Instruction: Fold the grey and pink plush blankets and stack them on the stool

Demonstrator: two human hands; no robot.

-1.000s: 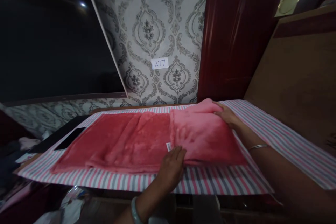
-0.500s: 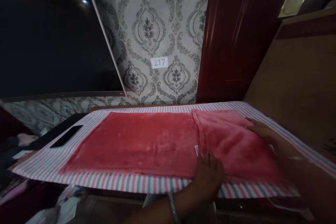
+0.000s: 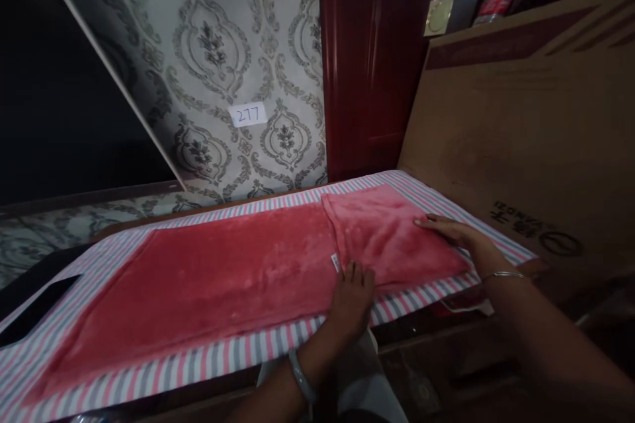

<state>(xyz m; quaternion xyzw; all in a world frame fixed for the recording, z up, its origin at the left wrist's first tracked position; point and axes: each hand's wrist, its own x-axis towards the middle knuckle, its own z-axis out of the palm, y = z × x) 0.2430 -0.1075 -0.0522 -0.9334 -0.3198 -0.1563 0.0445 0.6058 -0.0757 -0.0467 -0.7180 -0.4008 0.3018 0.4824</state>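
A: Where are we finding the red plush blanket (image 3: 223,271)?

B: We are seeing it lying lengthwise on the striped cloth (image 3: 223,353) over the table (image 3: 536,268). Its right part is showing as a paler pink flap (image 3: 381,228), with a white label (image 3: 335,263) sticking out at the flap's left edge.

A: And what are our fingers doing?

B: With the left hand (image 3: 353,301) we are laying them slightly spread over the flap's near left corner, just beside the label; the thumb is hiding, so we cannot tell whether they are pinching. With the right hand (image 3: 454,231) we are resting them extended on the flap's right part, pinching nothing that we can make out.

A: How are we judging its handling?

B: We are guessing light, soft and floppy, nothing fragile, the pile perhaps slipping a little. We are favouring the flap's corners as holds over its limp middle.

A: And the room around it?

B: The near side is looking tight, only a strip of striped cloth showing before the edge. The wallpapered wall (image 3: 213,46) is bounding the far side, and the cardboard box (image 3: 520,132) is standing at the far right. Leftward we are finding more room, though a dark phone-like slab (image 3: 37,310) is lying near the blanket's left edge.
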